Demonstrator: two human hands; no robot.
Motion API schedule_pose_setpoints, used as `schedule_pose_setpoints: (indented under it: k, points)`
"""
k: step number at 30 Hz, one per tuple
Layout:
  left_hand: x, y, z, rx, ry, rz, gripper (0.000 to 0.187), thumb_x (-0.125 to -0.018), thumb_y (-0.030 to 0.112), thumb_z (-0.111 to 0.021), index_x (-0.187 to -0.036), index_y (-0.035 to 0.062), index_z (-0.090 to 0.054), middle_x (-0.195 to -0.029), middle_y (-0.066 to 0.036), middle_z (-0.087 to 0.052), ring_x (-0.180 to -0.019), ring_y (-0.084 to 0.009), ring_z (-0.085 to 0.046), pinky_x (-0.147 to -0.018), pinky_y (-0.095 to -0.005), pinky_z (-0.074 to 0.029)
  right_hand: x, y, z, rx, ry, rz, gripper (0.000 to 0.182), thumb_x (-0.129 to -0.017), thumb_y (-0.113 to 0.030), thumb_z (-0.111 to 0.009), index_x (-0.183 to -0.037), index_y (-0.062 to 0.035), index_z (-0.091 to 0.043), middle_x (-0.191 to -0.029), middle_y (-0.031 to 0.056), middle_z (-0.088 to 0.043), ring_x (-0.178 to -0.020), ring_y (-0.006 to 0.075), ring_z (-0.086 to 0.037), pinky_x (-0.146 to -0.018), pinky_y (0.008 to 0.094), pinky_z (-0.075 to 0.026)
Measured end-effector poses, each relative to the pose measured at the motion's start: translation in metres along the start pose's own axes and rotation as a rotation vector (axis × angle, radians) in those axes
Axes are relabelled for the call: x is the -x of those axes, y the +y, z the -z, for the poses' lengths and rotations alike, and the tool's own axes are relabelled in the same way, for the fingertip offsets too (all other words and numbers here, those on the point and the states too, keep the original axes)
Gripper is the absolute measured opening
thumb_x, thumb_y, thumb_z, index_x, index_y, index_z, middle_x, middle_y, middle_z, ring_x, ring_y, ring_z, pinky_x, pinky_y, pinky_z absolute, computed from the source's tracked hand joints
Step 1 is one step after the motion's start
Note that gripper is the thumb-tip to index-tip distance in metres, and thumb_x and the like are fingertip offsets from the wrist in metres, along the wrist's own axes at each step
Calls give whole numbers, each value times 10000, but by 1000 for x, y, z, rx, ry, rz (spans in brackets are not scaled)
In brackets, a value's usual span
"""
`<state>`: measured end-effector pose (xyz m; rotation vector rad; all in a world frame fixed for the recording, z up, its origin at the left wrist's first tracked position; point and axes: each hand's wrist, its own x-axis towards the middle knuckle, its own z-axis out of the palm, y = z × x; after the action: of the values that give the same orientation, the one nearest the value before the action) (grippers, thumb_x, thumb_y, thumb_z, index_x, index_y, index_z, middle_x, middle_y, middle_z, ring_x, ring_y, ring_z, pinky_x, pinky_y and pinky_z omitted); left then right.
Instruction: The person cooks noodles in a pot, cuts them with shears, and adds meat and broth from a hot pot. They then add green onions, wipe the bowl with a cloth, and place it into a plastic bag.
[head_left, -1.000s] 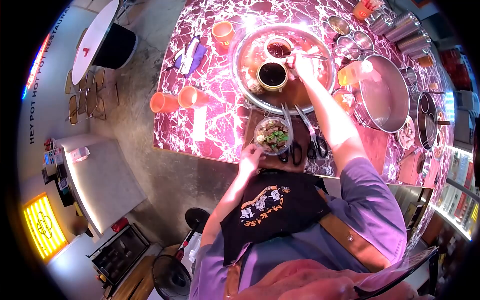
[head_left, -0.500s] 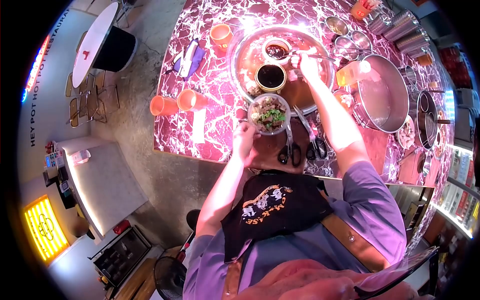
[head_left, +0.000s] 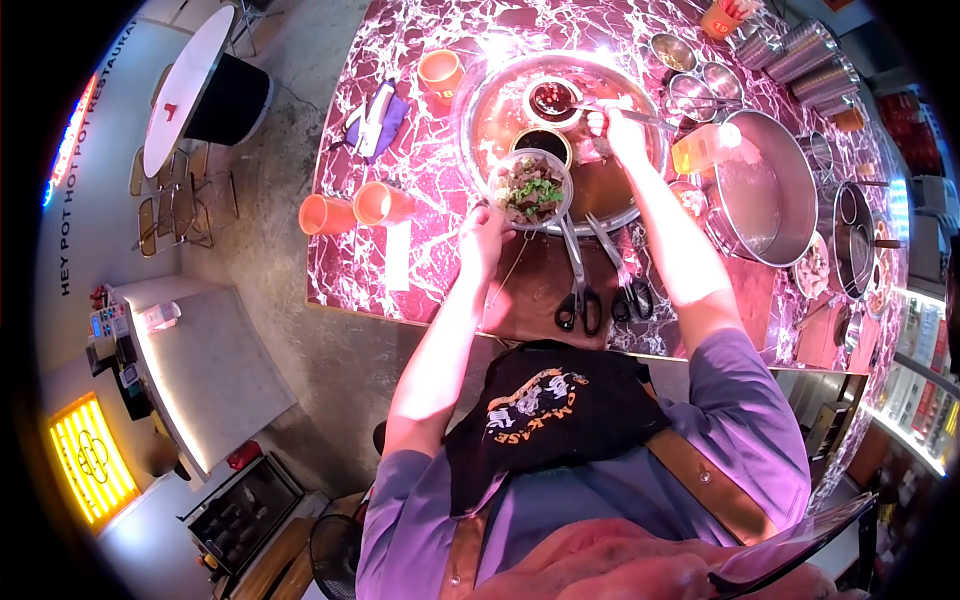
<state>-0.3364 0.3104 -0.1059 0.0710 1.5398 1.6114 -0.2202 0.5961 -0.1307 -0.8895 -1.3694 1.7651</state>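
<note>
So the big change here is the round clear plastic bowl [head_left: 567, 205] of chopped brown meat and green herbs [head_left: 540, 190], which a second ago was down on the brown board [head_left: 530, 310] near the edge of the burgundy marbled desk [head_left: 350, 270]. Now the left hand [head_left: 483, 235] has it up over the near rim of the large round metal tray [head_left: 605, 195], and it covers part of the small round bowl of dark sauce [head_left: 542, 140] from this angle. Can't really tell if the two touch. That hand has its fingers gathered at the bowl's near left side, pinching the rim by the look of it, though the underside is hidden. The right hand [head_left: 615, 125] is further over the tray, fingers closed around a long thin metal utensil [head_left: 645, 119] whose far end reaches the small round bowl of red-flecked sauce [head_left: 552, 97]. Not much has shifted on that side. What it means, I'd say, is that food, utensil and both sauces are now bunched close together, so there's way less room between the hands. The two black-handled metal scissors [head_left: 573, 250] [head_left: 605, 238] are lying just below, blades toward the tray, with neither hand on them
</note>
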Motion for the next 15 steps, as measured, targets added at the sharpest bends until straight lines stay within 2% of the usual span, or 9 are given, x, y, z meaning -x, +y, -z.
schedule_pose_setpoints:
  k: [7, 9, 10, 13, 15]
  points:
    - [-17, 5, -10, -26, -1, -59, 104, -856, 77, -570, -781, 7, -588, -741, -37, -593, -659, -107, -571, -596, -232, -513, 6, -19, 2, 66, 56, -22, 210, -979, -107, -400, -1033, 31, -548, -811, 116, -627, -667, 167, -609, -636, 279, -531]
    - [-22, 5, -14, -39, 23, -93, 107, -841, 83, -581, -782, -5, -593, -726, -47, -599, -634, -116, -576, -589, -232, -512, 4, -21, 3, -116, 122, -74, 193, -954, -50, -387, -1010, 45, -545, -747, 114, -605, -584, 168, -584, -540, 269, -517]
    - [-24, 6, -16, -31, 29, -95, 107, -841, 83, -581, -782, -5, -593, -726, -47, -599, -634, -116, -576, -589, -232, -512, 4, -23, 10, -87, 69, -91, 219, -969, -110, -411, -1052, 37, -551, -829, 150, -641, -702, 198, -633, -647, 295, -545]
    - [-31, 12, -23, -59, 61, -69, 120, -831, 90, -584, -762, -8, -592, -706, -58, -604, -607, -125, -582, -567, -236, -513, 9, -36, 11, -52, 93, -55, 215, -965, -106, -416, -1049, 29, -560, -834, 159, -647, -700, 210, -640, -649, 300, -553]
    - [-37, 16, -29, -115, 47, 10, 146, -885, 132, -581, -816, 4, -567, -752, -46, -590, -642, -128, -596, -575, -250, -527, 17, -53, 11, -58, 42, -2, 210, -963, -105, -422, -1042, 27, -566, -840, 164, -649, -690, 208, -642, -645, 298, -553]
